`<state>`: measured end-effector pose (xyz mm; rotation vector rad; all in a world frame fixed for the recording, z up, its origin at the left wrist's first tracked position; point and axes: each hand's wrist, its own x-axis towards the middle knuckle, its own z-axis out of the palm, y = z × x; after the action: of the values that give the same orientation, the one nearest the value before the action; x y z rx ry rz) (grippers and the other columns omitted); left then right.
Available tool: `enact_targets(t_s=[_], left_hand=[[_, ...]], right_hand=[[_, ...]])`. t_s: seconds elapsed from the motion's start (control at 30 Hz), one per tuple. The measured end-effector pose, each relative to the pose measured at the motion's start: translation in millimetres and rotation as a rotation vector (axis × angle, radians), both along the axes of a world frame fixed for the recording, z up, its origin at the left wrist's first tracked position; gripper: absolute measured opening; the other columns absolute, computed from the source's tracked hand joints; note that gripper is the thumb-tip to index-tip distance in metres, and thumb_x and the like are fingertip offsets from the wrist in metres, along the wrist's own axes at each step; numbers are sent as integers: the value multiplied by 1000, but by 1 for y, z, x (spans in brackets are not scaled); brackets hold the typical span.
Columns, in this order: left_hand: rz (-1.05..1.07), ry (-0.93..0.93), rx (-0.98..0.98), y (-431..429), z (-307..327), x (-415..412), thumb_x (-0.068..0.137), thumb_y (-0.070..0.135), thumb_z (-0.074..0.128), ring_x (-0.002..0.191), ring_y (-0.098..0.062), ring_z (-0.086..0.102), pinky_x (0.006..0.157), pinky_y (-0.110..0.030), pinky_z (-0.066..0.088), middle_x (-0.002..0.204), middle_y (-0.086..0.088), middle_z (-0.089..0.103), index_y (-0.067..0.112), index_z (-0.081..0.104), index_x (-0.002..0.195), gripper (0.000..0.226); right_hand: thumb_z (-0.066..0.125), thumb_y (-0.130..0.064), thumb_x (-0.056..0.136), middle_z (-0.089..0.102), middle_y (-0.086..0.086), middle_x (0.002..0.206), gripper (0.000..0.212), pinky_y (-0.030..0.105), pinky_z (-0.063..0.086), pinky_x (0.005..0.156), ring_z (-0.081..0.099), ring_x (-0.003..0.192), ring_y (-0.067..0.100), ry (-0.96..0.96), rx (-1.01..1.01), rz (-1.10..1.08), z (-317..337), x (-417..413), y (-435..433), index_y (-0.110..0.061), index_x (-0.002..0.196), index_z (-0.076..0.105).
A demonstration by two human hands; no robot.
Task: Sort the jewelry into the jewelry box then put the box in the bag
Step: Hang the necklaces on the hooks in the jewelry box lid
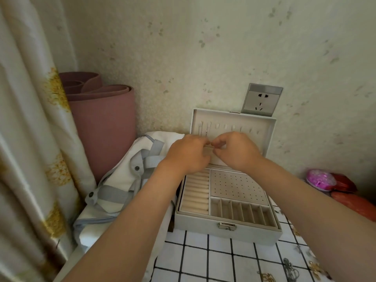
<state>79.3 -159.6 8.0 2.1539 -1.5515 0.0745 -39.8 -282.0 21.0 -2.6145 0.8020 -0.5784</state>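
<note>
A pale grey jewelry box point(227, 231) stands open on the checked tablecloth, its lid point(262, 127) leaning upright against the wall. A thin chain point(206, 132) hangs from the hooks in the lid. My left hand point(188, 152) and my right hand point(237, 149) are raised together in front of the lid, fingertips pinched and nearly meeting. What they pinch is too small to make out. Inside the box are ring rolls point(196, 197), a perforated earring panel point(237, 186) and narrow slots point(242, 212). A white bag point(122, 180) with grey straps lies left of the box.
Loose chains and gold pieces point(291, 267) lie on the cloth at the lower right. A rolled pink mat point(103, 127) stands in the corner beside a curtain point(30, 139). A wall socket point(261, 101) sits above the lid. Pink and red packets point(333, 184) lie at the right.
</note>
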Motion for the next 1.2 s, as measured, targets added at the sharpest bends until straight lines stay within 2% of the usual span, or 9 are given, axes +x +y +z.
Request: enact_targets(t_s=[0.13,0.43,0.57,0.63,0.77,0.83,0.97,1.1,1.2], left_hand=[[-11,-71,2,14,11,-17,92,35,56,124,-19,48,97,-34,42,128,3,61,25,55,136,46],[-58,55,15,73,7,-81,92,37,57,85,-5,58,77,-30,53,94,13,65,30,67,103,16],[-141,216,127,100,-12,-105,89,37,62,80,-1,60,77,-29,54,88,14,67,31,70,93,11],[-161,250,164,112,-19,-115,88,37,63,79,0,61,76,-29,55,87,14,68,32,70,91,9],[-170,285,248,124,-30,-133,87,35,64,81,0,60,78,-27,54,91,14,68,31,71,92,9],[-181,289,297,126,-34,-143,87,36,64,86,-4,61,81,-29,54,94,12,68,30,72,94,12],[-181,251,404,125,-44,-159,83,49,68,92,-6,63,81,-28,52,98,13,69,31,73,97,25],[-163,169,497,124,-52,-164,73,49,77,91,-8,60,77,-27,47,98,14,67,31,70,99,32],[-149,185,546,125,-54,-159,71,47,79,91,-9,59,78,-27,49,95,15,65,30,69,98,33]], right_hand=[[70,-26,87,71,-14,98,18,25,51,83,65,93,4,-14,57,15,10,-25,13,-31,104,75],[74,-27,86,68,-18,88,12,19,50,81,64,86,-3,118,199,135,6,-109,72,-35,95,75],[76,-26,86,70,-14,88,9,9,45,60,62,67,-11,206,330,188,-4,-141,94,-30,94,77],[76,-24,87,69,-12,92,13,8,45,58,61,61,-11,244,355,196,-11,-153,102,-28,99,77],[73,-25,86,69,-13,97,15,22,56,76,66,81,1,374,343,198,-28,-167,115,-34,98,75],[70,-27,87,66,-17,98,16,25,55,86,64,90,4,450,285,211,-36,-171,122,-33,102,76],[63,-31,91,54,-18,86,18,25,51,79,58,88,9,544,191,220,-51,-176,130,-33,105,74],[60,-26,93,63,-6,102,18,28,49,79,62,96,17,568,122,226,-59,-178,135,-31,106,71],[65,-28,90,62,-6,100,13,27,48,74,63,94,18,570,87,221,-64,-175,136,-33,101,70]])
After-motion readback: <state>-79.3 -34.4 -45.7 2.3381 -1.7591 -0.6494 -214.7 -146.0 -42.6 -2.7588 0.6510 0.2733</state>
